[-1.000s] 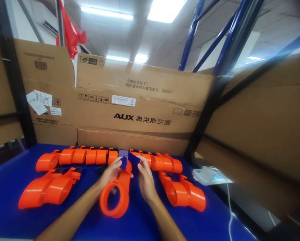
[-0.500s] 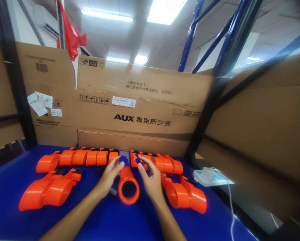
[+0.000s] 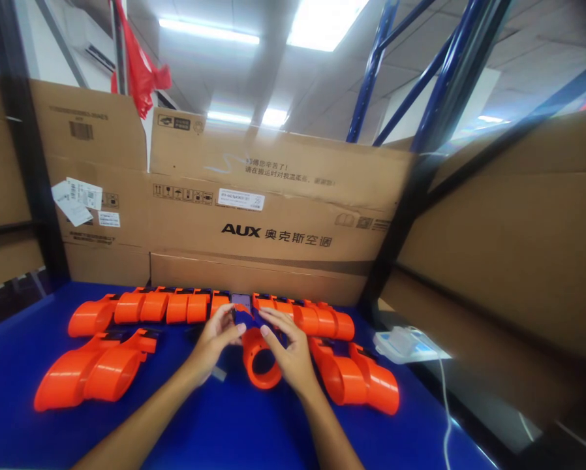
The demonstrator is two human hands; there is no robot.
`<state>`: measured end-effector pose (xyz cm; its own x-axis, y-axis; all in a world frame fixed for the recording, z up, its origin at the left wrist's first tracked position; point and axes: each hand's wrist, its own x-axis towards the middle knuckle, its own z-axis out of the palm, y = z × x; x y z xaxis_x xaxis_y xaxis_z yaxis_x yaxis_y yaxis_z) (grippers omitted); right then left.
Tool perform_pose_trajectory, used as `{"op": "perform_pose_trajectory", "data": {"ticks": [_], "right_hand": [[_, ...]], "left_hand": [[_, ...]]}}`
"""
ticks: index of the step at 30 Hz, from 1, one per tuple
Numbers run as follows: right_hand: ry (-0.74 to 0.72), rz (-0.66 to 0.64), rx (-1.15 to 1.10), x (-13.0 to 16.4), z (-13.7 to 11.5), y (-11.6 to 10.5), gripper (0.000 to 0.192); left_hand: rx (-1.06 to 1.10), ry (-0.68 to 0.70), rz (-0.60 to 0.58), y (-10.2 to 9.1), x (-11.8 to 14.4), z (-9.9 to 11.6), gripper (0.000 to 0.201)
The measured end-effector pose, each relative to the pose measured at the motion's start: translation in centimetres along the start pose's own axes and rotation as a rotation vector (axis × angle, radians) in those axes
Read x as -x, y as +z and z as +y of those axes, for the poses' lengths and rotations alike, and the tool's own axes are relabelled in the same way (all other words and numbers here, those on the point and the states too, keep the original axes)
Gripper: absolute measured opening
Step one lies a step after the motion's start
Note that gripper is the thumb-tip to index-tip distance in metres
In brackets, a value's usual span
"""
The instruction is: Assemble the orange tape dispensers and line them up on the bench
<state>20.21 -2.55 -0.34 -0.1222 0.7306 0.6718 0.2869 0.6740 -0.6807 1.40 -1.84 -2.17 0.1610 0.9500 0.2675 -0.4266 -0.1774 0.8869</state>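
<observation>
Held up in front of me is an orange plastic ring-shaped part (image 3: 265, 381), its round opening tilted toward me and a dark blue piece (image 3: 244, 318) at its upper end. My left hand (image 3: 213, 343) pinches that upper end between thumb and fingers. From the other side, my right hand (image 3: 292, 349) closes its thumb and fingers around a small blue piece (image 3: 259, 320) set against the orange part. The fingers partly cover both blue pieces, so I cannot tell whether they are joined.
Several similar orange parts (image 3: 153, 305) line the back of the blue table (image 3: 185, 431). More stand at the left (image 3: 68, 378) and right (image 3: 381, 385). Cardboard (image 3: 185, 225) walls the back. A white box (image 3: 410, 346) with a cable lies at right.
The orange part has tilted and its ring has swung right and slightly up. My right hand has brought the small blue piece from beside the part to against it.
</observation>
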Motion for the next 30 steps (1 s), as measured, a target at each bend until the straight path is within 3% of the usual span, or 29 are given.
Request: {"op": "perform_pose_trajectory", "data": {"ticks": [9, 20, 24, 30], "right_hand": [[0.035, 0.000, -0.083, -0.1, -0.4, 0.1, 0.031], [0.053, -0.049, -0.008, 0.4, -1.0, -0.2, 0.047], [-0.030, -0.060, 0.113, 0.6, -1.0, -0.2, 0.052], [-0.244, -0.045, 0.429, 0.6, 0.0, -0.3, 0.058]], "left_hand": [[0.042, 0.043, -0.067, -0.1, -0.1, 0.8, 0.057], [0.111, 0.066, -0.166, -1.0, 0.1, 1.3, 0.064], [0.058, 0.070, -0.157, -1.2, 0.2, 1.2, 0.059], [-0.171, 0.182, -0.068, -0.8, -0.3, 1.0, 0.044]]}}
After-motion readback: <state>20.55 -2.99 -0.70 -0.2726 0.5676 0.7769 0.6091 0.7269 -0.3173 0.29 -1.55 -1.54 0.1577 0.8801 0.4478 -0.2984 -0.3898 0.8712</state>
